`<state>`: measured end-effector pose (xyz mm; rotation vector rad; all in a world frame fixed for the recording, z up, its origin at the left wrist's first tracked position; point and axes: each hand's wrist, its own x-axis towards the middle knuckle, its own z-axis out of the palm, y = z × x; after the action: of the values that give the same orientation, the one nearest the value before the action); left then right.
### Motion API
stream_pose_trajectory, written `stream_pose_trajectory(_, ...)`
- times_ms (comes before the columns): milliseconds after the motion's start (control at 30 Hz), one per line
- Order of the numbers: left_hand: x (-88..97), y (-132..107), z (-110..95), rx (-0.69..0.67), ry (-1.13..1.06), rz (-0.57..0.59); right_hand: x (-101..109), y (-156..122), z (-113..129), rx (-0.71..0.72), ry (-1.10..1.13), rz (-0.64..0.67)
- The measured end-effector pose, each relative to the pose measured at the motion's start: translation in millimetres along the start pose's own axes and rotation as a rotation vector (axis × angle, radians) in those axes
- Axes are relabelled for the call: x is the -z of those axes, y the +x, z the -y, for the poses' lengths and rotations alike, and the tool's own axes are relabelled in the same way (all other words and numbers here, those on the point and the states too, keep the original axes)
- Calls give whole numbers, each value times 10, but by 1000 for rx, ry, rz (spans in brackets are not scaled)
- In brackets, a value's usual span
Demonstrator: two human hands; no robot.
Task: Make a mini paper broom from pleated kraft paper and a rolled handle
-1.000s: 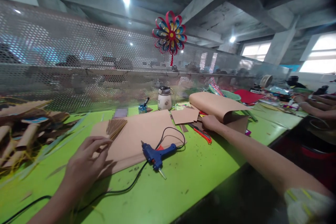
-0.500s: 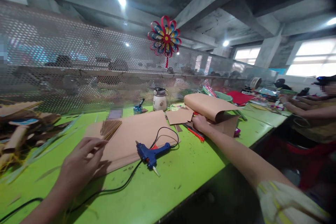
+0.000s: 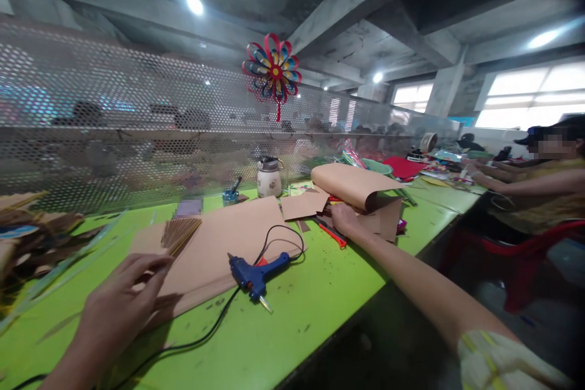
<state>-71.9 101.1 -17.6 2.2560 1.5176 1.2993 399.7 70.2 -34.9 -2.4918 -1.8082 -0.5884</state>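
Left hand (image 3: 116,295) pinches pleated paper (image 3: 180,235); right hand (image 3: 343,219) curled, hold hidden, can't tell. Orange tool (image 3: 333,234) just beside; if bladed, blind groping could cut that hand.

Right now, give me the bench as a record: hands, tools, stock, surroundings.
left hand: pinching pleated brown paper
right hand: beside curled brown sheet; grip hidden
glue gun: blue, lying between the hands
flat brown sheets: on green table
bottle: upright, beyond the sheets
co-worker: seated, far right
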Motion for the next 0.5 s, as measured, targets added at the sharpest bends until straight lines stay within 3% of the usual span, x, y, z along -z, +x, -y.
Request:
stream_pose_trajectory(133,28,5,-2,13,11,16,17,-175,-60,44,62,-38)
stream_pose_trajectory(267,32,8,-20,38,25,64,111,-304,-266,85,144,-55)
stream_pose_trajectory(500,17,15,-51,40,18,45,535,-106,-550,42,375,-183)
